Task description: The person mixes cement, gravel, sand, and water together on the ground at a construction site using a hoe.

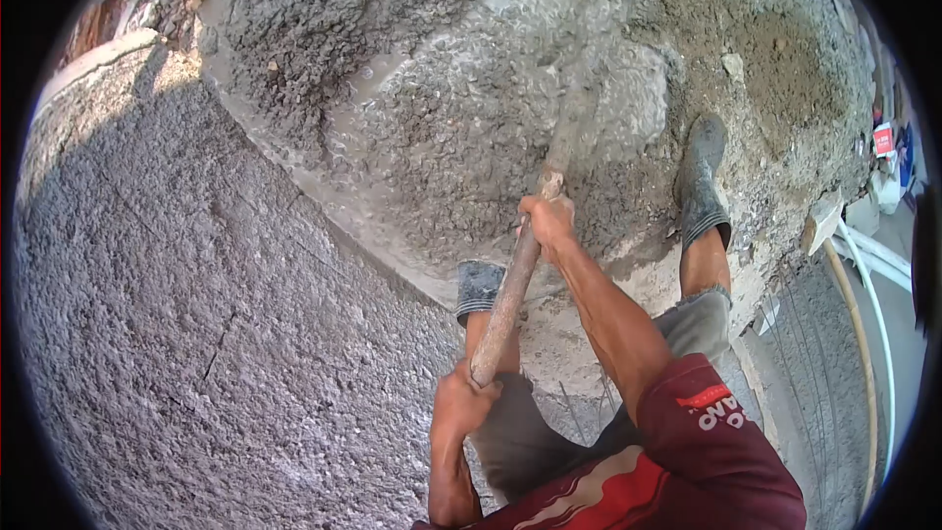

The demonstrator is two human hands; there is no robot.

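Note:
Both my hands grip a thick, mud-smeared wooden tool handle (507, 304), which slants away from me. My left hand (463, 399) is wrapped round its near end, low in the view. Farther up the shaft my right hand (549, 220) is closed, near a knot in the wood. Beyond it the handle runs into a heap of wet grey concrete mix (461, 123), blurred, and the tool's head cannot be made out. A watery, lighter patch (569, 10) lies in the far part of the heap.
My rubber boots (702, 172) stand at the near edge of the mix. Rough grey concrete surface (216, 334) spreads at left, bordered by a straight edge. At right are a second wooden-handled tool (852, 334), white pipes (873, 253), thin metal rods and a red-and-white packet (883, 140).

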